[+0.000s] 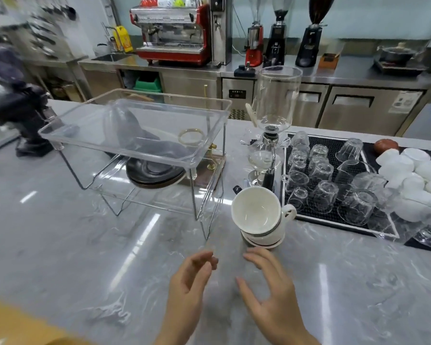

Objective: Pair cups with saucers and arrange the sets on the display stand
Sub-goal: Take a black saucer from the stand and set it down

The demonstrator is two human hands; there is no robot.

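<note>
- Both hands are held above the grey marble tabletop (pixel 60 232), empty; the left hand (pixel 187 290) and the right hand (pixel 271 295) have their fingers spread apart.
- A stack of white cups (pixel 259 217) and saucers (pixel 264 241) is seen just beyond the right hand, the top cup tilted.
- The clear two-tier display stand (pixel 135 130) is placed further left; dark saucers (pixel 154 174) are seen at its lower tier.
- Upturned glasses (pixel 321 185) are kept on a black mat at right.

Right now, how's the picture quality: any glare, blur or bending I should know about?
Head view: ceiling lights streak white glare across the marble counter; wide-angle distortion bows the back counter and tilts the grinders; the left edge is smeared by blur; both hands, left hand and right hand, are slightly soft; the stacked white cups are sharp.
</note>
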